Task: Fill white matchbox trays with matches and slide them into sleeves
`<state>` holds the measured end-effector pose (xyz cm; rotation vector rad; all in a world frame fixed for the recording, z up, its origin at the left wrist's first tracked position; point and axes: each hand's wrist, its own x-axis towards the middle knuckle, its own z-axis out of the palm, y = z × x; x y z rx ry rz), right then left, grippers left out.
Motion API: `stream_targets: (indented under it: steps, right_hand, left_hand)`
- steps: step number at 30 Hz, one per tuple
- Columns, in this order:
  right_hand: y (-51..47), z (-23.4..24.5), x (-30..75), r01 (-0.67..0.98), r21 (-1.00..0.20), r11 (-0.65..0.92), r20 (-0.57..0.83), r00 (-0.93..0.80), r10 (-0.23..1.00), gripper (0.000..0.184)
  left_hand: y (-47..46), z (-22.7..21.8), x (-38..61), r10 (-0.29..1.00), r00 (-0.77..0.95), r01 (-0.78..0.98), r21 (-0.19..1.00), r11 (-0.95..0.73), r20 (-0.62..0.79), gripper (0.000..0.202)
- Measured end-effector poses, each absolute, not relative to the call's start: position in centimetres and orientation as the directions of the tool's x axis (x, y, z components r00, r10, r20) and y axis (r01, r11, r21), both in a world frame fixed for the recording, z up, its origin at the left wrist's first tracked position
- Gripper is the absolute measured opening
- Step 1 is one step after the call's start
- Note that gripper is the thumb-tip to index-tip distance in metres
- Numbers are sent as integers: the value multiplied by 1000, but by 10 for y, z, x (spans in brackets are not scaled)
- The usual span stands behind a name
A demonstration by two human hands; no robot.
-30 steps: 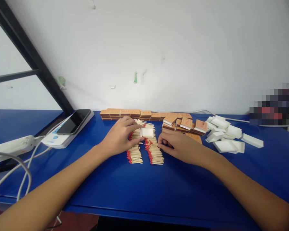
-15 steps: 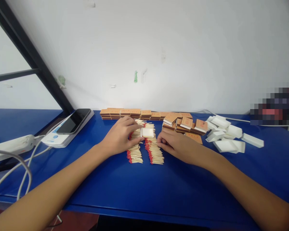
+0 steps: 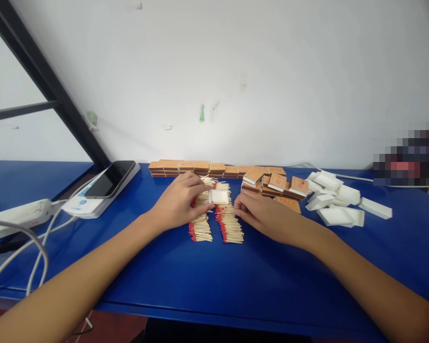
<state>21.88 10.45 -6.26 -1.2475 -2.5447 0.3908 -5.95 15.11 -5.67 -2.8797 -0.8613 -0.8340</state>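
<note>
Two rows of red-tipped matches (image 3: 229, 224) lie on the blue table (image 3: 207, 281). A small white empty tray (image 3: 219, 196) rests on top of them. My left hand (image 3: 178, 202) lies over the left row, its thumb and fingers closed on the tray's left edge. My right hand (image 3: 260, 214) rests at the right row, fingers curled and pinching at the matches beside the tray; what they hold is hidden.
Brown matchboxes (image 3: 200, 167) line the wall, and more are piled (image 3: 277, 185) right of the matches. White inner trays (image 3: 334, 197) lie farther right. At left are a phone (image 3: 109, 178) on a white device, a power strip (image 3: 17, 216) and cables.
Both hands stay almost still; the right hand's fingers shift slightly at the matches. The view drifts a little.
</note>
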Motion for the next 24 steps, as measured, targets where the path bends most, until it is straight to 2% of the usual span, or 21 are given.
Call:
stream_targets:
  steps: [10,24]
  right_hand:
    - [101,-63,215,726,-370,580,133,-576,806,17]
    - [102,-58,212,704,-298,645,362,-541,759,15]
  left_hand:
    - [151,-57,-60,506,708,521,119,-845,494,42]
    - [146,-55,-58,435,747,429,135,-893,503,39]
